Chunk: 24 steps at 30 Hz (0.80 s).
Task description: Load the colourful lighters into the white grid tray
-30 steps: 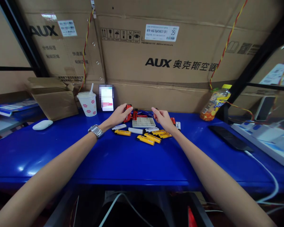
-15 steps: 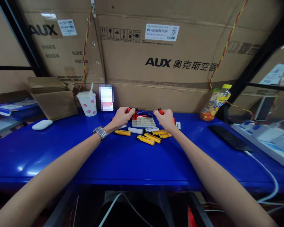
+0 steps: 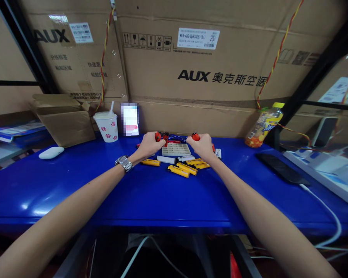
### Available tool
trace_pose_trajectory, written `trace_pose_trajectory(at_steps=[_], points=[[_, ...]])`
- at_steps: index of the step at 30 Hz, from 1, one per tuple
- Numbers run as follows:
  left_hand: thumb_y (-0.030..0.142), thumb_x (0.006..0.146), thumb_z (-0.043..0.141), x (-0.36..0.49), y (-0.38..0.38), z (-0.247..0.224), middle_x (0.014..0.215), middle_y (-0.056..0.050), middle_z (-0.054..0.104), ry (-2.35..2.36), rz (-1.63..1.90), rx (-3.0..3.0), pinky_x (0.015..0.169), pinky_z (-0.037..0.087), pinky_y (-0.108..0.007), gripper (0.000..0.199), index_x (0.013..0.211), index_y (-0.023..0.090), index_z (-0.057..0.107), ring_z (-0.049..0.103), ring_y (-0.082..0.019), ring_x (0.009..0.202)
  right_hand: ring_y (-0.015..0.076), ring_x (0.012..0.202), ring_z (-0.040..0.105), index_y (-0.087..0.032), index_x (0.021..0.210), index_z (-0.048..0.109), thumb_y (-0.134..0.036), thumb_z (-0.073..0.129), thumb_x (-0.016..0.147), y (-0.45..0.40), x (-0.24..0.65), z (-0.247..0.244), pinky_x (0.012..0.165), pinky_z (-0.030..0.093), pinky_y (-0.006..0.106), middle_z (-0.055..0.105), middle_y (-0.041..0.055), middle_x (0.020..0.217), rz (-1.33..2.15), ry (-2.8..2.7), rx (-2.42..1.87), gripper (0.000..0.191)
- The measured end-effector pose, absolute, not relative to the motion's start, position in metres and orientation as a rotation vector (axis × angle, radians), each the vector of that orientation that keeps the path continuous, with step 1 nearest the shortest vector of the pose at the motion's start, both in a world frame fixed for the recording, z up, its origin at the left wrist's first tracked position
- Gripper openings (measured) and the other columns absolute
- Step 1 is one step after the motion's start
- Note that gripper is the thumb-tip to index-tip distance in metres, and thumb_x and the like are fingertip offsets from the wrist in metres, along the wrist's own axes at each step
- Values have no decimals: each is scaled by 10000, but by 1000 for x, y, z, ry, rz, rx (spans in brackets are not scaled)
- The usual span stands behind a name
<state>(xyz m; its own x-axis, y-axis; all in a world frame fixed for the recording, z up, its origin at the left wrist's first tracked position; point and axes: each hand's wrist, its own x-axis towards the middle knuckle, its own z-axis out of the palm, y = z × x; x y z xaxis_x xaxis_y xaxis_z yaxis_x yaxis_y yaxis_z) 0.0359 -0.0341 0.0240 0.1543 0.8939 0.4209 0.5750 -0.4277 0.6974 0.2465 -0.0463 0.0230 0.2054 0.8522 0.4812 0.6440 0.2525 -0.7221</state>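
My left hand (image 3: 151,144) is closed around a red lighter (image 3: 158,135) at the left of a small pale tray (image 3: 176,153) divided into compartments. Another red lighter (image 3: 165,138) stands upright by my left fingertips; whether they grip it too I cannot tell. On the tray's right, my right hand (image 3: 202,145) is closed on a red lighter (image 3: 195,136), its top showing above the fingers. Several yellow lighters (image 3: 178,171) and a white lighter (image 3: 166,159) lie in front of the tray. Blue lighters (image 3: 178,138) lie behind it, partly hidden.
On the blue table (image 3: 150,200) stand a paper cup (image 3: 106,129), a lit phone (image 3: 130,119) and a drink bottle (image 3: 262,127). A white case (image 3: 51,153) lies left; a black phone (image 3: 281,169) and a power strip (image 3: 327,170) lie right. Large cardboard boxes (image 3: 220,104) back the table.
My left hand has turned slightly and shifted a little right, showing more of the red lighters. My right hand has moved slightly left.
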Motion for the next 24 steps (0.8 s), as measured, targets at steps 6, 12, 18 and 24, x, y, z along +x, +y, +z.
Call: trace_pose_trajectory(at_steps=[6,12,18,24], points=[[370,766,569,37,-40,27,520,30,411,1405,1209,2094,501,254,-277,320,565,200,387,344,-98,520,89,489,259,-229,494,286,-516,632,682,-44,248,20,441,234,263,275,-44,471,342,-1595,-1434,488],[490,874,422,37,-39,25,477,37,347,1364,1240,2048,484,220,-285,434,548,208,366,320,-102,481,100,467,296,-240,493,273,-637,542,739,-41,250,18,438,267,267,281,-38,448,393,-1552,-1447,539],[319,789,498,36,-40,28,505,42,324,1403,1221,2155,504,216,-298,316,535,209,346,298,-100,504,98,466,299,-229,479,299,-412,540,715,-41,248,19,444,263,267,267,-38,443,319,-1494,-1469,383],[276,739,523,37,-43,33,534,35,390,1439,1096,2253,509,227,-302,207,579,200,415,317,-104,520,80,479,241,-222,456,260,-323,544,654,-43,247,22,460,246,270,226,-47,468,240,-1518,-1458,361]])
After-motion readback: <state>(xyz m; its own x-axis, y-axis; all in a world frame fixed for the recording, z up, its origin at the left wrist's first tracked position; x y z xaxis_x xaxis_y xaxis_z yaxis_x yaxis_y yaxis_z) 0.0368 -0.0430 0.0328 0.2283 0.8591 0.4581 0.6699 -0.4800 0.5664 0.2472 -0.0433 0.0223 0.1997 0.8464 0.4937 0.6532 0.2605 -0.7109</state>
